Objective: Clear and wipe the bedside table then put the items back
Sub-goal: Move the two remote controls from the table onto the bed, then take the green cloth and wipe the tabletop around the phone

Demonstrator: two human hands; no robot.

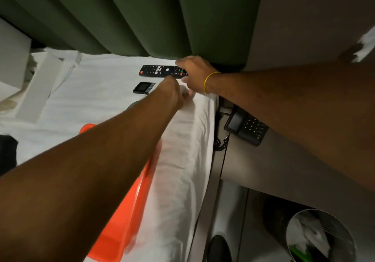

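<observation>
A black TV remote (pixel 158 70) lies on the white bed sheet (pixel 105 99) near the green headboard. My right hand (pixel 194 73), with a yellow band at the wrist, covers and grips the remote's right end. A small black device with a screen (pixel 144 87) lies just in front of the remote. My left hand (pixel 174 92) is curled beside it at the bed's edge, with something pale at its fingertips; whether it holds anything is unclear. The grey bedside table (pixel 284 166) is at the right, with a black desk phone (pixel 246 127) on it.
An orange plastic tray (pixel 129 211) rests on the bed under my left forearm. A white box (pixel 39 91) lies at the left of the bed. A metal waste bin (pixel 316 239) with crumpled paper stands on the floor at the lower right. A coiled phone cord (pixel 220 142) hangs between bed and table.
</observation>
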